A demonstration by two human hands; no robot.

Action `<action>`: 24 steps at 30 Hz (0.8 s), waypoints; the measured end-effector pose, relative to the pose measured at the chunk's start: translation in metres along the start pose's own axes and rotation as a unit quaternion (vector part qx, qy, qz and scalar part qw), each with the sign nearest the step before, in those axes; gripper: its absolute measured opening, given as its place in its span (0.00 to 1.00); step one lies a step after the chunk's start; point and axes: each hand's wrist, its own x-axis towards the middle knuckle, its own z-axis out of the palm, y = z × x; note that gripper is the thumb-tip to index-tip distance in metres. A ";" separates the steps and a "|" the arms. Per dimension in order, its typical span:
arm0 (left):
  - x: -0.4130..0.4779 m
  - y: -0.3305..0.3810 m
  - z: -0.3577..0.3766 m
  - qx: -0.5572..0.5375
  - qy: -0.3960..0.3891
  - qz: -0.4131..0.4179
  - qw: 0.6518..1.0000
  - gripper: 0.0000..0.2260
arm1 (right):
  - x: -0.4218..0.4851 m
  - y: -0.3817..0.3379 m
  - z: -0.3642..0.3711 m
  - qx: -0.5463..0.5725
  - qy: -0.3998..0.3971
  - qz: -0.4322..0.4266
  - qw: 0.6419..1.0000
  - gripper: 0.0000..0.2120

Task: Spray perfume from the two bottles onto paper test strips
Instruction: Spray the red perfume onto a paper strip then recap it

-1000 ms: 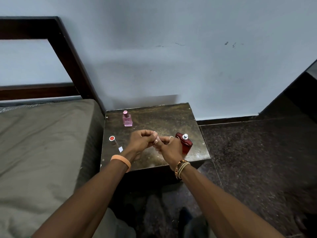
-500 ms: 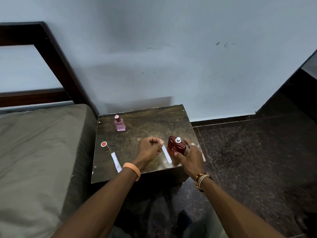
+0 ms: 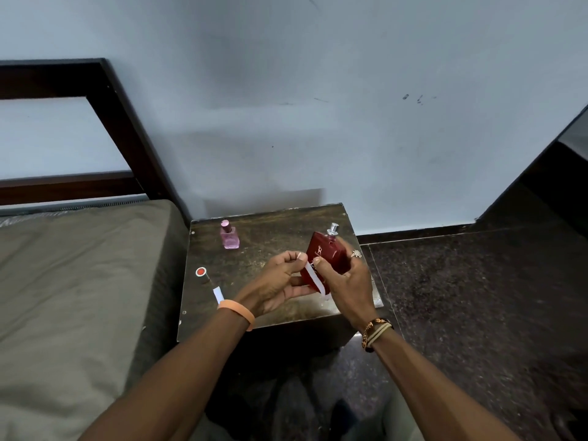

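Above the surface [image 3: 280, 230], in the head view, the red bottle [image 3: 327, 253] now hangs lifted in the right hand [image 3: 346, 278], thumb and fingers [image 3: 319, 264] curled round its body; half a second ago it stood on the surface. Just left of those fingers, the left hand [image 3: 276, 284] pinches a paper strip [image 3: 313, 279] lying across the bottle's lower front. No finger seems to press the bare nozzle yet, so spraying looks next. Well behind the left fingers stands the pink bottle [image 3: 229, 237], capped.

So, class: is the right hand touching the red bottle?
Touching. The head view shows the right hand with thumb and fingers curled round the red bottle.
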 end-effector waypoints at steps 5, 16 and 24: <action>-0.038 0.015 0.012 -0.014 -0.053 0.010 0.998 0.11 | -0.016 -0.043 0.003 0.046 -0.011 -0.039 0.998 0.22; -0.091 0.071 0.020 0.159 0.158 0.159 0.962 0.07 | -0.031 -0.099 -0.019 0.357 -0.169 0.051 0.917 0.29; -0.110 0.087 0.042 0.193 0.186 0.244 0.932 0.06 | -0.053 -0.112 -0.037 0.159 -0.224 -0.057 0.960 0.35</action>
